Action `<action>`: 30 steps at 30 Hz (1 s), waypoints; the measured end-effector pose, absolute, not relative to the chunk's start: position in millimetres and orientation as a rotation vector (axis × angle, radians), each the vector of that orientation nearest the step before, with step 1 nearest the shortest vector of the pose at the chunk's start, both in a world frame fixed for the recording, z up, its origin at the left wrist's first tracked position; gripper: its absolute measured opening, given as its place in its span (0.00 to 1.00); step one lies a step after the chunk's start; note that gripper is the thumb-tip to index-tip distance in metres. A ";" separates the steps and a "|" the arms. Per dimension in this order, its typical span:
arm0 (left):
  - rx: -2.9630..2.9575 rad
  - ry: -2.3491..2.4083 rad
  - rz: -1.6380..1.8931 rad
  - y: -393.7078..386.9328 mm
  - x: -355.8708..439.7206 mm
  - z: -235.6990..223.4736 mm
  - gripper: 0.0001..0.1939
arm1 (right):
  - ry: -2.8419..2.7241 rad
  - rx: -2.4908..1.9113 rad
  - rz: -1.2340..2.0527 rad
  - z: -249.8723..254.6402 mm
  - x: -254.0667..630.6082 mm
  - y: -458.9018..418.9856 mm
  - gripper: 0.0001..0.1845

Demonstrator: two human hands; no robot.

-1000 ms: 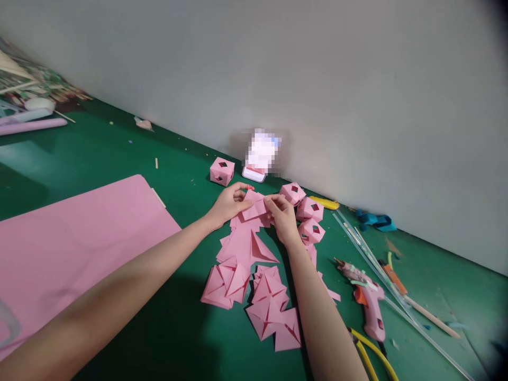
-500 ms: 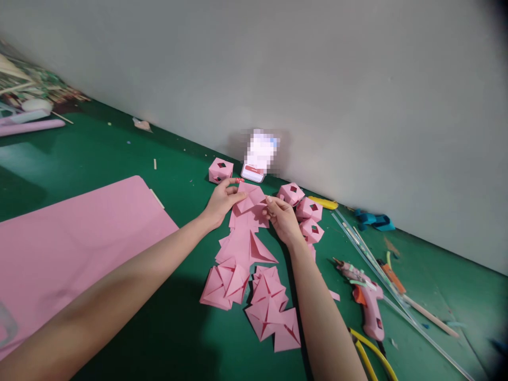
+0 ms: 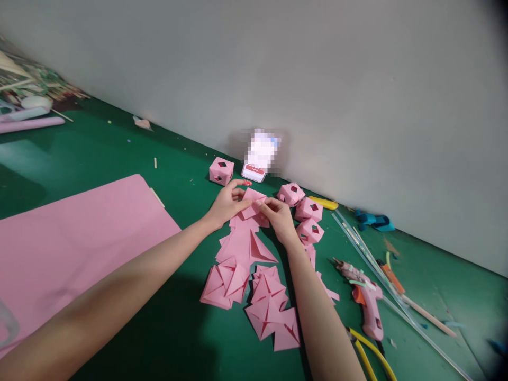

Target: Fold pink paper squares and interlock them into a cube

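Between my two hands is a small folded piece of pink paper. My left hand pinches its left side, with the index finger stretched past the far edge. My right hand closes thumb and fingers on its right side. Directly beneath lies a stack of pink paper pieces, some with raised folds. Nearer to me are two piles of folded pink squares, one on the left and one on the right. Pink paper cubes with cut-out diamonds stand around: one cube beyond my left hand, several beside my right.
A lit phone leans on the grey wall. On the right lie a pink glue gun, clear glue sticks, a yellow-handled tool and a blue object. A large pink sheet covers the left side.
The held paper has turned and tilted, now folded narrower. My right hand has moved left, its thumb now near my left thumb. My left index finger has lifted off the far edge.
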State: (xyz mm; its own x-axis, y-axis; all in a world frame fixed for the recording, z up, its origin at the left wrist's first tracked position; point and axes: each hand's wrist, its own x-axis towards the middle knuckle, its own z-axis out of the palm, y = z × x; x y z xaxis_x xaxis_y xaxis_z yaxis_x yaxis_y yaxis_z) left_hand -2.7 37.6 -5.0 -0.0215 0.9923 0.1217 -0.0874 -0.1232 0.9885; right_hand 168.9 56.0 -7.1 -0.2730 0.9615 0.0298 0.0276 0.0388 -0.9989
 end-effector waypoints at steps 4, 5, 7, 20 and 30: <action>1.270 1.112 1.342 37.5 -3.2 -5.7 0.25 | -1.466 -1.089 1.316 -7.8 169.2 56.5 0.22; 1.264 1.117 1.341 37.4 -3.4 -5.6 0.26 | -1.464 -1.091 1.316 -8.1 169.7 56.7 0.22; 1.248 1.123 1.329 36.8 -4.0 -4.9 0.29 | -1.456 -1.086 1.325 -8.5 171.0 57.1 0.22; 1.098 1.085 1.353 36.6 -2.6 -3.3 0.29 | -1.453 -1.061 1.423 -8.8 172.9 57.8 0.20; 1.109 1.097 1.362 37.5 -4.3 -6.6 0.26 | -1.384 -1.090 1.387 -9.6 172.5 58.0 0.18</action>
